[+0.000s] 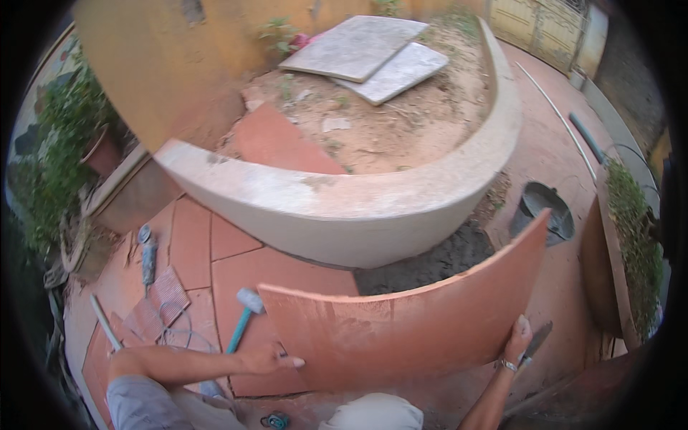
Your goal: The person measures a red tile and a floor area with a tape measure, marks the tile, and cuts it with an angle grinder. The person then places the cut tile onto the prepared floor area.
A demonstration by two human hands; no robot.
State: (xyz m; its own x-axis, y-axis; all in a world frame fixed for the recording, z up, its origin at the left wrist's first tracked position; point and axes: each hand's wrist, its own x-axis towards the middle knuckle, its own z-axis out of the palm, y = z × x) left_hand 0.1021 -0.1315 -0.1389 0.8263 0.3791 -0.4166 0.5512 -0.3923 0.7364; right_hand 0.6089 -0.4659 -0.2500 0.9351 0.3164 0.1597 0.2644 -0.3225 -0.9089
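Note:
A large reddish stone slab stands tilted on edge in front of me, its upper edge running from the mallet to the bucket. My left hand is closed on its lower left end. Near the opposite end, my right hand grips the slab's edge. A trowel shows right beside that hand; whether the hand touches it I cannot tell. Beyond the slab lies a patch of dark grey mortar against the curved wall. A mallet with a teal handle rests on laid slabs left of the slab.
A low curved planter wall encloses soil holding two grey slabs and a reddish piece. A black bucket stands right. An angle grinder lies left near a ridged tile. Potted plants border the left.

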